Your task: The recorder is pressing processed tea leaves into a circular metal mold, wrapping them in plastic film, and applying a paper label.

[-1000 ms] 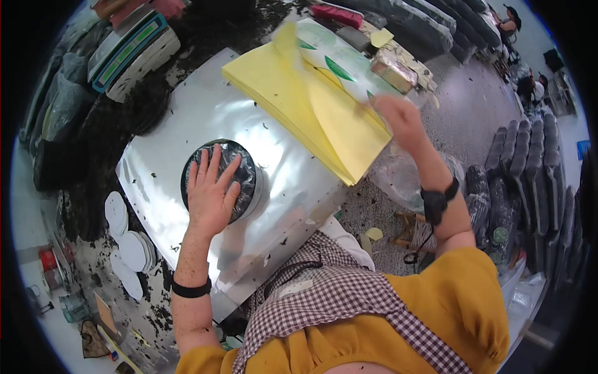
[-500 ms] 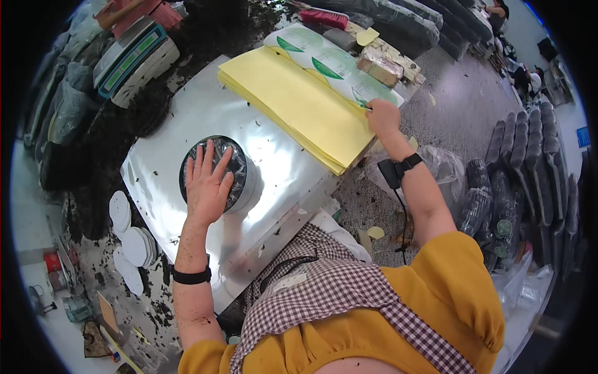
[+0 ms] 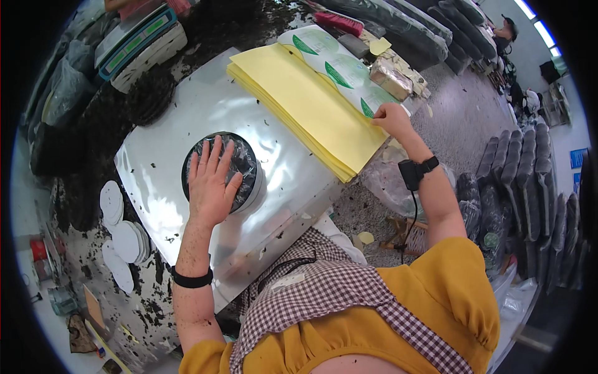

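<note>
In the head view, the left hand (image 3: pixel 212 187) lies palm down with fingers spread wide on the black plastic top of the cylinder (image 3: pixel 249 163), which stands on the shiny sheet (image 3: pixel 156 168), left of the paper. The right hand (image 3: pixel 391 118) has its fingertips bunched at the right end of the paper, where the yellow stack (image 3: pixel 317 112) meets the printed sheet (image 3: pixel 321 47) — whether paper is pinched between them, I cannot tell. The yellow stack lies aslant on the shiny sheet, its layers slightly fanned along the near edge; the printed sheet, white with green shapes, runs along its far side. Just beyond that is the wrapped block (image 3: pixel 391 80), with the red brush (image 3: pixel 338 23) farther back. Below the right hand is the clear bag (image 3: pixel 389 182). White discs (image 3: pixel 126 242) lie in overlapping groups left of the shiny sheet, amid dark crumbs; the scale (image 3: pixel 137 45) sits at upper left — tilted in this view — and black bags (image 3: pixel 523 177) are stacked at far right.
</note>
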Demonstrator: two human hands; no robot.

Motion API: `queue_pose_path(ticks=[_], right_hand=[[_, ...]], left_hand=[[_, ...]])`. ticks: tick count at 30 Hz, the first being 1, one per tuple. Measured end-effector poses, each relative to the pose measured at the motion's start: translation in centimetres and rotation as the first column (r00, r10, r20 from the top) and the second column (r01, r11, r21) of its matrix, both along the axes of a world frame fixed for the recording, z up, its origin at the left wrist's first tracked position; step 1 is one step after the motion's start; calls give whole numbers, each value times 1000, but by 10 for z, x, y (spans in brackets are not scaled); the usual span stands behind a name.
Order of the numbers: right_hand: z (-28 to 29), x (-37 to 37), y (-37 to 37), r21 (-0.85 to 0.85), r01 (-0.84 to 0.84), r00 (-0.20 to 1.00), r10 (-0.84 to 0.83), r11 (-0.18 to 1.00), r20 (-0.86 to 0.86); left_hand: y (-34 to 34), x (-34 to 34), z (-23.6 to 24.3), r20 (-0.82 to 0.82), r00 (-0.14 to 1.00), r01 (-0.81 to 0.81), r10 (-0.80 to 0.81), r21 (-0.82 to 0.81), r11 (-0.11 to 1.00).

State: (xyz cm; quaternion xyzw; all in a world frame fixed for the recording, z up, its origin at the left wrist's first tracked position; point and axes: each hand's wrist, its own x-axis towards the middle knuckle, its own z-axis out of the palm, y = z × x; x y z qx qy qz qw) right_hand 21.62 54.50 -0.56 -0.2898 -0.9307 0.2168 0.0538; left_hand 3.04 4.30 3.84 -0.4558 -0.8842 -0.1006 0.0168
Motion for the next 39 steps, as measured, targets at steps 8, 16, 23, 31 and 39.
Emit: queue_pose_path(ticks=[8, 16, 23, 31, 39], right_hand=[[63, -17, 50, 132, 159, 987, -159, 978, -11], [229, 4, 107, -224, 124, 704, -245, 967, -667], [97, -104, -262, 17, -759, 601, 709, 651, -369], [94, -149, -292, 259, -928, 309, 942, 267, 135], [38, -177, -338, -31, -886, 437, 810, 463, -392]], left_hand=[[-3, 17, 8, -97, 977, -184, 192, 89, 979], [-9, 8, -6, 47, 971, -234, 233, 9, 972], [-6, 3, 2, 210, 966, -188, 153, 160, 969], [-13, 6, -17, 635, 773, -323, -2, 396, 860], [-39, 8, -30, 198, 978, -189, 63, 720, 668]])
